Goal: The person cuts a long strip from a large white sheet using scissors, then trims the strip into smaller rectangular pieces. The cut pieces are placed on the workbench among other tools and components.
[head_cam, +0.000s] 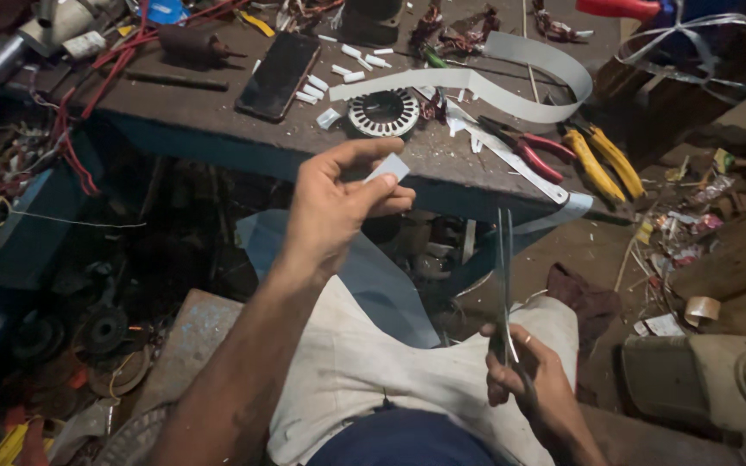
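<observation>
A: What do I have on the left?

B: My left hand (338, 203) is raised in front of the workbench (218, 121), thumb and fingers pinched on a small white paper slip (388, 166). To handle it well I judge the pinch should stay at one end, so the rest of the slip stands free and flat.

A: And to the right?

B: My right hand (528, 380) rests near my knee, closed around the handles of long scissors (505, 285), blades pointing up toward the bench edge, nearly together.

A: The surface?

B: Cluttered. From the left: red wires (88, 95), a dark phone (278, 75), small white cut pieces (338, 69), a round stator core (383, 113), a long curling strip of white insulation paper (511, 86), then red-handled pliers (533, 151) and yellow-handled pliers (602, 160) at the right end.

A: The room?

B: Dim workshop; scrap and coils on the floor at left, a tape roll (701, 309) and a pale motor housing (710, 380) near right.
</observation>
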